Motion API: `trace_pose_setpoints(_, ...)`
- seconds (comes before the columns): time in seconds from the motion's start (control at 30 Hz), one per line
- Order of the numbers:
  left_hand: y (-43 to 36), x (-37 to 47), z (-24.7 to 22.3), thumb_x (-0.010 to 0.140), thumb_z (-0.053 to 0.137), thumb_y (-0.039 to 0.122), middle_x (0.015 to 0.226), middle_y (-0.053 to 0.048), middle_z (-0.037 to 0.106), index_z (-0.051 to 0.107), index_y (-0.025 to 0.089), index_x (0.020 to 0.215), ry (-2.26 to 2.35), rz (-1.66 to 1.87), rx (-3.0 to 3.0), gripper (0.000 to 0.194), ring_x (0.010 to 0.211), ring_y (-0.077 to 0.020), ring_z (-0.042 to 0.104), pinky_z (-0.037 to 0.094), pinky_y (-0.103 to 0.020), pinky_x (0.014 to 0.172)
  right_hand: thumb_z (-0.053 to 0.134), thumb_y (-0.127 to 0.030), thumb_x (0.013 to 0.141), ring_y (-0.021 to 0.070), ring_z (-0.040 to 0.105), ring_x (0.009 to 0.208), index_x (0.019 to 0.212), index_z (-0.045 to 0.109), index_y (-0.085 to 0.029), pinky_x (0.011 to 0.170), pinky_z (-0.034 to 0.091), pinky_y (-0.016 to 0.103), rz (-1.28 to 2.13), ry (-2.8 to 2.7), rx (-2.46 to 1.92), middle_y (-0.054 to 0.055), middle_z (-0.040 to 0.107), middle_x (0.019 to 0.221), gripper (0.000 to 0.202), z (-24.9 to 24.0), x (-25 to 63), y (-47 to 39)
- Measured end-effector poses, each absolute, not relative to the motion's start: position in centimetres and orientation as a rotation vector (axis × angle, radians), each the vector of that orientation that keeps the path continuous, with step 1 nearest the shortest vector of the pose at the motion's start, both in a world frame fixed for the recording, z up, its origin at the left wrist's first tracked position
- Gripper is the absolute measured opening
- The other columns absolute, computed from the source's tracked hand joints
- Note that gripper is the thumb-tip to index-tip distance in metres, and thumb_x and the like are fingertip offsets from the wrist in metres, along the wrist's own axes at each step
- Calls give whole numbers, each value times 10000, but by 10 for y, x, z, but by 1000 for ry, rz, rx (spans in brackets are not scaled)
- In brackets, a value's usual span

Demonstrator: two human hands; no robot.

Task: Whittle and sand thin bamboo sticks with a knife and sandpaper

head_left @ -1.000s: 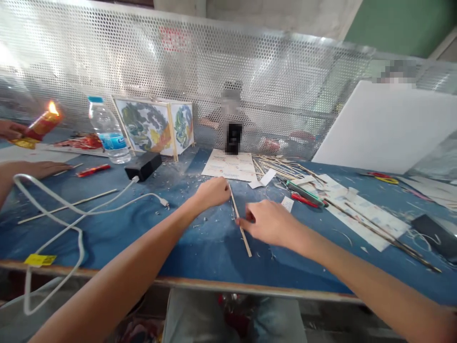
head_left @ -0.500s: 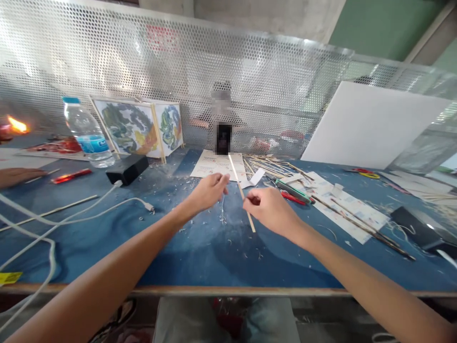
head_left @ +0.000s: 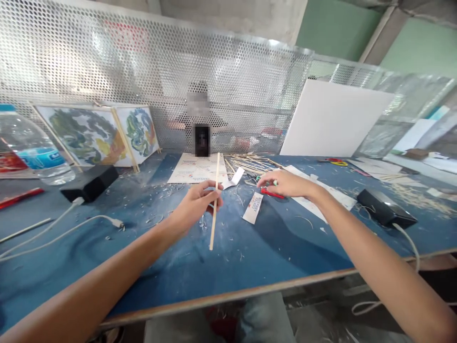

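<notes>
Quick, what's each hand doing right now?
Left hand: closed on a thin wooden stick, held upright above the table.
Right hand: fingers curled over a red-handled tool on the table; a firm grip cannot be told.

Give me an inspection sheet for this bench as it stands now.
Surface: blue tabletop, strewn with pale shavings.
Job's things: thin wooden stick held upright; red-handled tool lying flat.
Clutter: paper label, printed sheet, pile of wooden sticks, water bottle, painted panels, scissors.
Grippers: left hand pinches the stick; right hand rests on the red-handled tool.
Cables: white cable from a black box; a second black box also has one.
Surroundings: perforated metal screen, white board, green wall.
</notes>
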State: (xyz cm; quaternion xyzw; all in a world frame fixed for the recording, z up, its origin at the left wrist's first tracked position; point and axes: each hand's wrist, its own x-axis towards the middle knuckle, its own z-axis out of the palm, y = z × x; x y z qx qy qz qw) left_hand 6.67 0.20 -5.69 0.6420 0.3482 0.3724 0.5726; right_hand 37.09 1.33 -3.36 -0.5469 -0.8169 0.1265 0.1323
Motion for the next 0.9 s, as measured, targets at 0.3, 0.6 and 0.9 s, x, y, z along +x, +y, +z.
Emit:
trace_pose_setpoints(0.3, -10, 73, -57, 940, 567, 252, 779, 22, 620, 500, 209, 1084, 805, 749, 1385, 164, 585, -105, 603, 540, -257, 574, 718, -262, 790, 276, 561, 1036, 863, 716, -196, 942, 389, 414, 600, -2659, -1329, 74, 687, 968, 99, -50, 332, 3)
trace_pose_setpoints(0.6, -20, 83, -77, 900, 673, 233, 831, 26, 573, 440, 205, 1113, 940, 662, 1397, 316, 694, -190, 744, 637, -370, 705, 375, -400, 1020, 122, 607, 579, 1150, 405, -256, 551, 455, 274, 829, -2262, -1374, 28, 596, 999, 196, -51, 339, 0)
trace_pose_setpoints(0.9, -21, 80, -80, 908, 609, 286, 801, 17, 646, 423, 229, 1057, 1045, 629, 1589, 246, 580, -188, 738, 604, -342, 630, 627, -511, 909, 167, 578, 815, 1193, 521, -250, 715, 453, 282, 507, -2393, -1245, 25, 625, 993, 400, -62, 296, -5)
